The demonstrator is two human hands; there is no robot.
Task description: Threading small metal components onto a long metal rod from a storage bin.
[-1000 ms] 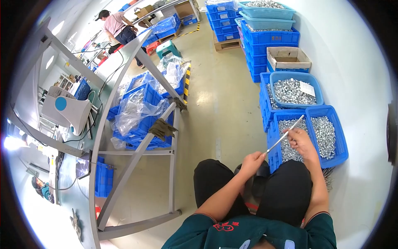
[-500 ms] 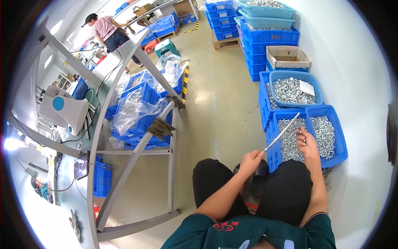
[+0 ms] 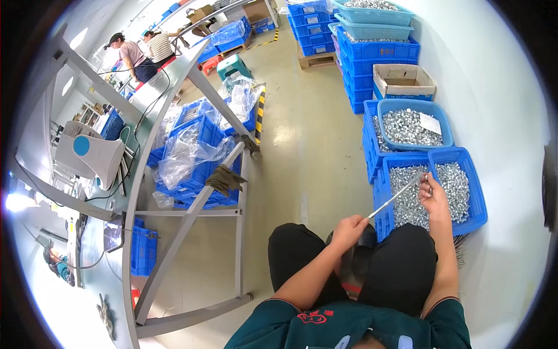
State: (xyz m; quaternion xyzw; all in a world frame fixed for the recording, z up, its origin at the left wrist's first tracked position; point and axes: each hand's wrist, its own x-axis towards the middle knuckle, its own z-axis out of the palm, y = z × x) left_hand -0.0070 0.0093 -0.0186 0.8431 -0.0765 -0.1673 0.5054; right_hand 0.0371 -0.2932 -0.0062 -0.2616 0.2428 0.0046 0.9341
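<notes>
Rod [image 3: 392, 201], one, slanting over a blue bin [image 3: 381, 205]: lower end gripped in the left hand [image 3: 350, 230], far tip at the right hand [image 3: 433, 199], fingers curled, contents unclear; best held steady, well aligned.

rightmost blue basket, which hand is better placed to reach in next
Probably the right hand: it is nearer the basket, while the left hand, farther off, holds the thin rod.

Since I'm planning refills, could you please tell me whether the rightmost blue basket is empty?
Not empty: the basket holds many small silvery parts, visibly spread across its inside.
</notes>
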